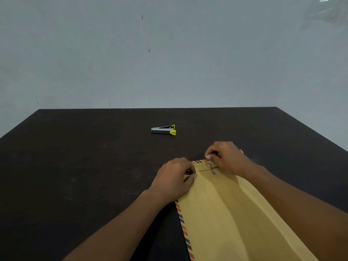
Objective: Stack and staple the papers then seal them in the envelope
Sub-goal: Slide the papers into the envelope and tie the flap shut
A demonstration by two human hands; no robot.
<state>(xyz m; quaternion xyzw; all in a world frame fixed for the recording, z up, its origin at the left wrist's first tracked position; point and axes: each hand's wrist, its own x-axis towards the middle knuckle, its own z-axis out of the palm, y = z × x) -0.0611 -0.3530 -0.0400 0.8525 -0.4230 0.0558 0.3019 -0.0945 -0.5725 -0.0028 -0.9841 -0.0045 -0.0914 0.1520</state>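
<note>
A brown envelope (222,210) with red and blue striped edges lies flat on the dark table (79,166), its flap end pointing away from me. The flap is folded down, and a thin string (210,167) runs around two small button fasteners near the flap. My left hand (174,180) presses on the envelope's left edge by the flap, thumb and fingers pinched on the paper. My right hand (227,157) pinches the string's end just above the upper fastener. No loose papers are in sight.
A small silver stapler (163,129) with yellow tips lies farther back on the table, apart from the envelope. A pale wall stands behind the table's far edge (158,108).
</note>
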